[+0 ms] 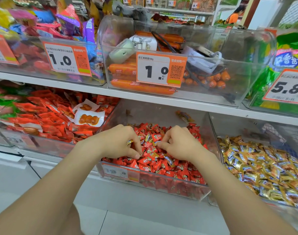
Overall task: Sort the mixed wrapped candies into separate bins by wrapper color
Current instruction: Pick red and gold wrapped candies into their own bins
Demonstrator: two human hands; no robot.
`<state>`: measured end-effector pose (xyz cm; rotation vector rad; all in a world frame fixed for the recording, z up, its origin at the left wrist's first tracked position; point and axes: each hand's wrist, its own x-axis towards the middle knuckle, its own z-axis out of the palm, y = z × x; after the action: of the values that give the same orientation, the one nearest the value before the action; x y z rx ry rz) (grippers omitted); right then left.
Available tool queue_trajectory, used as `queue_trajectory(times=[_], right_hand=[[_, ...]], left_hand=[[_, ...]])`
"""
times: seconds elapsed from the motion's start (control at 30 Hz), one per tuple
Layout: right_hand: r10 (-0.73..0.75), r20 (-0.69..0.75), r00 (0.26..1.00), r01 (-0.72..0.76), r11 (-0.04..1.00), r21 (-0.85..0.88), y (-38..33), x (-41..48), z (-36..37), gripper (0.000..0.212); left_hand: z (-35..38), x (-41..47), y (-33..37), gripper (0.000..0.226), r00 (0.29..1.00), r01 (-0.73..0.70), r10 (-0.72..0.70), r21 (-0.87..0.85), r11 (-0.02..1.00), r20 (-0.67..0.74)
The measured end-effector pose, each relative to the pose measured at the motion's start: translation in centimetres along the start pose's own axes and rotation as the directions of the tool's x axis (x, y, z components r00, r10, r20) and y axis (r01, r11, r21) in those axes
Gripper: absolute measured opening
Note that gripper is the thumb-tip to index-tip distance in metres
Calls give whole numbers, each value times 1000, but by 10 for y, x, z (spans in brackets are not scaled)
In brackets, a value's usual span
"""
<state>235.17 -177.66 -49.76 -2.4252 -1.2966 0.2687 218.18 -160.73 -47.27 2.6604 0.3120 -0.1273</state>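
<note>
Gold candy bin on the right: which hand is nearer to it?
Right. The right hand is in the red candy bin, on the side toward the gold candy bin; the left hand, holding a gold candy, is farther left in it.

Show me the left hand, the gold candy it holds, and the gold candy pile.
left hand [116,141]: head view, back of hand.
gold candy [129,142]: head view, wrapper between fingers.
gold candy pile [263,167]: head view, middle of heap.

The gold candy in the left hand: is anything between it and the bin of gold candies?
Yes. The right hand and the clear bin walls lie between the gold candy and the bin of gold candies on the right.
</note>
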Motion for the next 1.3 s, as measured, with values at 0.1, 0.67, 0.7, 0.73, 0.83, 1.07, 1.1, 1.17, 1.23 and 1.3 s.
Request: queue_trajectory(times=[0.1,0.67,0.7,0.73,0.83,1.07,1.1,1.17,1.23,1.3], right_hand=[[11,-15,1000,-10,999,32,-1,-5,-5,53],[-94,28,995,89,985,150,-1,-41,-29,31],[-107,50,993,102,991,90,-2,-43,-29,32],[-119,84,989,118,993,22,-2,-44,-27,39],[-102,186,977,128,982,-136,0,-45,-22,60],[-124,161,979,133,990,-43,0,-41,-27,34],[-120,136,983,122,992,-9,-1,-42,-29,34],[-124,77,989,121,992,41,-2,-41,-28,38],[-132,21,991,131,990,53,-6,-38,-25,45],[-146,-18,989,147,988,49,-8,-36,-21,53]], left_hand=[[1,-1,2,11,998,31,-32,-20,999,-46],[-1,-24,5,10,980,118,-93,134,984,-175],[-2,-25,5,12,980,134,-106,159,978,-171],[-1,-25,4,13,980,149,-121,177,973,-160],[1,-24,1,22,982,177,-159,208,962,-102],[4,-19,-4,20,986,158,-148,179,971,-72],[6,-19,-5,23,986,154,-140,158,975,-94],[8,-18,-3,27,977,165,-150,87,982,-155],[7,-18,3,29,956,177,-170,9,984,-240],[4,-17,10,36,929,176,-187,-65,982,-320]])
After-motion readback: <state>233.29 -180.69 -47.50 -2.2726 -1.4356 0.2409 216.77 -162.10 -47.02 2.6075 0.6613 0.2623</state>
